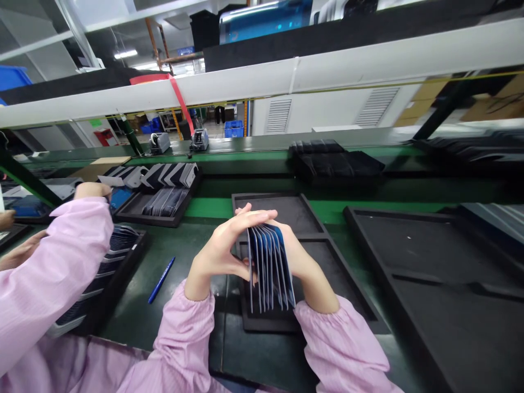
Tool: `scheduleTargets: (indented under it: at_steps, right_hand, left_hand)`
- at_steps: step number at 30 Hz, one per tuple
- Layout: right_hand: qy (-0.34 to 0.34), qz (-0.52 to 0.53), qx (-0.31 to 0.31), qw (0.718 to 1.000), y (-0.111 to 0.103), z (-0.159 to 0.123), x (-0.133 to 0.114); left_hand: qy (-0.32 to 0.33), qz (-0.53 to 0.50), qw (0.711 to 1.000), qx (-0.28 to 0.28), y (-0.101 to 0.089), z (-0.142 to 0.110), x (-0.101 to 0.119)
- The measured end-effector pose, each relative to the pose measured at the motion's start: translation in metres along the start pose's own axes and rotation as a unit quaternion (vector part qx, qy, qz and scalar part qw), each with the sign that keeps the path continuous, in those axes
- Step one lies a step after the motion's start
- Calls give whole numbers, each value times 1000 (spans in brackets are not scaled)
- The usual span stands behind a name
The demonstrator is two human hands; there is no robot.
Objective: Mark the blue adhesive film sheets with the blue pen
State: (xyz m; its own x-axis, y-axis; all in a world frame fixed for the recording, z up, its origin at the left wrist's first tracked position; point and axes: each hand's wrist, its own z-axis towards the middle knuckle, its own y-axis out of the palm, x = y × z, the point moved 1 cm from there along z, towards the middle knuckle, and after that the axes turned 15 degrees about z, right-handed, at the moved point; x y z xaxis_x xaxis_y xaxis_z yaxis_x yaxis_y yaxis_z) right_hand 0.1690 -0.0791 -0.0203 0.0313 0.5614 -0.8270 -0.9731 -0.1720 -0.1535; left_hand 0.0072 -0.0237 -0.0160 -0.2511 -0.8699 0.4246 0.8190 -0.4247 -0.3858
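Between my two hands stands a fanned bundle of thin, dark blue flat panels with pale edges, upright above a black two-compartment tray. My left hand grips the bundle from the left, fingers over its top and thumb against the near left side. My right hand wraps its right side, with most of its fingers hidden behind the panels. What the panels are exactly, I cannot make out. Under the bundle, the tray's front compartment shows bare black floor.
To the right lies a larger black tray. A blue pen rests on the green bench at left. Beside me a co-worker's pink sleeve reaches over a tray of panels. Another filled tray and dark stacked trays stand behind.
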Motion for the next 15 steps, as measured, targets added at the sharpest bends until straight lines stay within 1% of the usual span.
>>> scheduleTargets:
  at_steps: [5, 9, 12, 13, 15]
  right_hand:
    - [4, 4, 3, 1000, 0, 1, -1]
    - [-26, -10, -2, 1000, 0, 1, -1]
    - [-56, -28, -13, 998, 0, 1, -2]
    - [-59, -32, -15, 998, 0, 1, -2]
    - [-54, -33, -16, 998, 0, 1, -3]
  left_hand:
    - [10, 1, 1000, 7, 0, 1, 2]
    - [2, 2, 1000, 12, -1, 0, 0]
    - [0, -23, 999, 25, -1, -1, -3]
    - [-18, -30, 999, 21, -2, -1, -4]
    - [-82, -35, 996, 2, -3, 0, -4]
